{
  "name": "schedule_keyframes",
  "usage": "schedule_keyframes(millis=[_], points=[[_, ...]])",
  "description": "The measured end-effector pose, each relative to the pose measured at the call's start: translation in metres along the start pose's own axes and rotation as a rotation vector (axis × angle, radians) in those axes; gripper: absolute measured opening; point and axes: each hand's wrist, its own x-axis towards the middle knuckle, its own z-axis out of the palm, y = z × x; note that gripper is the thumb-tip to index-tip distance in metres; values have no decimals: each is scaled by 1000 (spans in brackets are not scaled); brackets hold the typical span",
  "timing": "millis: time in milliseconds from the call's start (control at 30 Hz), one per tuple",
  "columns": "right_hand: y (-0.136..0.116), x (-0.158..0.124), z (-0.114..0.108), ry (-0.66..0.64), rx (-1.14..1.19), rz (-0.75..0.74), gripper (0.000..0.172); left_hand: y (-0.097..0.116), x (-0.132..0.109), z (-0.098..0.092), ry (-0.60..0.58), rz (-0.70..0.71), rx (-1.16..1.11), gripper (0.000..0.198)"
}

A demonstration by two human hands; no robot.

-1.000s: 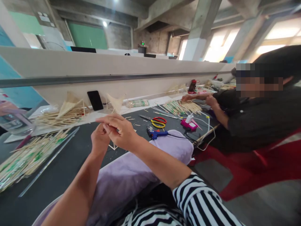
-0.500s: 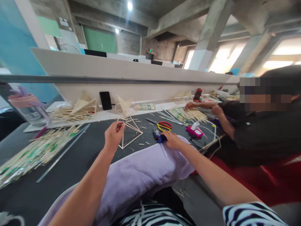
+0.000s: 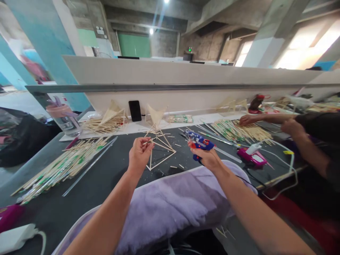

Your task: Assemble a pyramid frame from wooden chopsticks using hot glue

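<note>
My left hand (image 3: 139,156) pinches a corner of a frame (image 3: 163,160) built from thin wooden sticks; the fingers cover the joint they grip. Open triangles of the frame stand on the dark table just right of that hand. My right hand (image 3: 207,158) is wrapped round the handle of a blue hot glue gun (image 3: 198,141) with a red trigger. Held above the table, the gun points away and to the left, its nozzle apart from the frame. Short cut stick pieces (image 3: 174,166) lie between the hands and the purple cloth.
Bundles of sticks lie at the left (image 3: 71,163) and right (image 3: 225,129). A phone (image 3: 135,111) leans on the divider (image 3: 186,74). Purple cloth (image 3: 175,202) covers the near edge. A magenta power socket (image 3: 252,157) trails cables. A co-worker's hand (image 3: 249,119) reaches among sticks.
My right hand has lifted the glue gun off the table and turned it forward. The scissors have gone from sight behind the gun. My left hand still holds the frame; the view has swung right.
</note>
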Motion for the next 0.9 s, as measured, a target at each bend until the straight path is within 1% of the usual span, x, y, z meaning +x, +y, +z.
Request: schedule_keyframes(millis=[100,200,267,300,400,433,500,600,667,767,833,900], points=[[-20,9,36,-154,310,41,16,2,-2,-1,8,-30,-14,24],[-31,24,60,-318,508,72,16,4,-1,-2,16,-43,-16,21],[-29,33,67,-370,569,82,16,6,0,-3,25,-21,36,16],[-26,35,69,-378,583,94,16,8,1,-5,47,10,105,13],[-14,34,69,-403,602,151,16,16,1,-10,130,169,389,8],[-11,31,67,-420,602,167,16,18,0,-11,129,212,458,6],[-8,23,65,-450,564,171,16,20,-4,-12,79,232,512,3],[-14,15,61,-433,409,155,11,14,-11,-11,9,160,483,5],[-19,12,61,-406,272,146,8,8,-14,-10,-1,89,466,8],[-24,10,64,-328,89,119,5,3,-16,-8,-2,-3,451,11],[-26,10,68,-273,39,137,6,3,-17,-8,-8,-25,451,13],[-26,11,71,-262,49,186,9,6,-16,-9,-3,-17,475,14]])
